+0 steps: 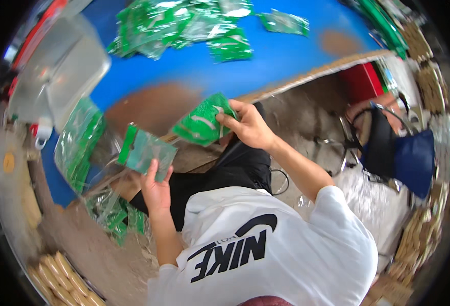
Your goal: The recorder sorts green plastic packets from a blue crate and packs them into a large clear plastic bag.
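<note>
My left hand [156,189] pinches the lower edge of a clear plastic packet [151,152] with a green header strip. In my right hand [251,125] is a green packet [200,122] with pale curved shapes on it, gripped at its right edge between thumb and fingers. The two packets are apart, both held above my lap near the table's edge. What lies inside the packets is too blurred to make out.
A pile of green packets [176,25] covers the far part of the blue table [276,61]. One packet [285,23] lies beside it. A translucent bin [64,71] stands at the left, above a bag of green packets [79,145]. At the right is a dark blue chair [414,160].
</note>
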A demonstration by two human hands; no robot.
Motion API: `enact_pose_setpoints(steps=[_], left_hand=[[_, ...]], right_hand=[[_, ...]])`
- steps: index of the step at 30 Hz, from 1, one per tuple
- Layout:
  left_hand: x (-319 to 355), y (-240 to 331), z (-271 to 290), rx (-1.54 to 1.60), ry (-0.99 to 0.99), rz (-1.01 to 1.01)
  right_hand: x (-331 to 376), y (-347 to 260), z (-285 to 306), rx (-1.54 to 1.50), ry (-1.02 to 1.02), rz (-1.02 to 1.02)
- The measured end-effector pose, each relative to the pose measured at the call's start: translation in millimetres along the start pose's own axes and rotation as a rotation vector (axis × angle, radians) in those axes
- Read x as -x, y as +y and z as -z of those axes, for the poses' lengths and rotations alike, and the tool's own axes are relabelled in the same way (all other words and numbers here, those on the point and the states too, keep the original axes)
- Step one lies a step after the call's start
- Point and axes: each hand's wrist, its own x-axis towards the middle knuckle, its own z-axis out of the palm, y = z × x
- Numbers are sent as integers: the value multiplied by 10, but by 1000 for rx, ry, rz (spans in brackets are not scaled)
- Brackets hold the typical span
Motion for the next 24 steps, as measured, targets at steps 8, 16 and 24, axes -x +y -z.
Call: enact_pose_setpoints(steps=[8, 16, 24], left_hand=[[-93, -113, -83, -128, -187, 45], [74, -224, -315, -194, -221, 78], [248, -214, -638, 287, -402, 238]], right_hand=[[675, 982, 1141, -416, 170, -551], [633, 171, 491, -112, 479, 74], [596, -2, -277, 923, -140, 601]])
